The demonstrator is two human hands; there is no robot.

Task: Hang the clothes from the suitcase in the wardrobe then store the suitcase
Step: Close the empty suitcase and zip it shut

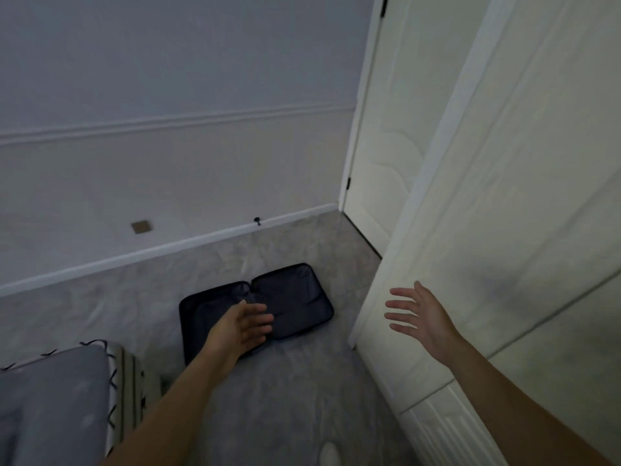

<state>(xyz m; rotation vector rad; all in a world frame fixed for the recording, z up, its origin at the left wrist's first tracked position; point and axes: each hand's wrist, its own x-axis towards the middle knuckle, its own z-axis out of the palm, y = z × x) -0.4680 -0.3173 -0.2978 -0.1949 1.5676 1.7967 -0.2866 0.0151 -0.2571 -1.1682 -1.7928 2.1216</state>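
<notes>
Fingers (258,319) of the left hand (242,331) are loosely spread, empty, over the open black fabric suitcase (295,297), lying flat on grey carpet, long axis left-right; the right hand (416,317), splayed, is seen farther off, beside it.

A dark suitcase (268,304) is seen lying wide open and flat on the grey carpet (285,398), near the white wall (168,179), and its two halves look bare inside. The left hand (247,326) is held out in front of the suitcase with the fingers loosely spread and nothing in it, and the right hand (418,314) is held up with spread fingers beside a big white door (521,196), also with nothing in it. A grey bed (50,405) with a patterned edge is seen in the bottom left corner.
</notes>
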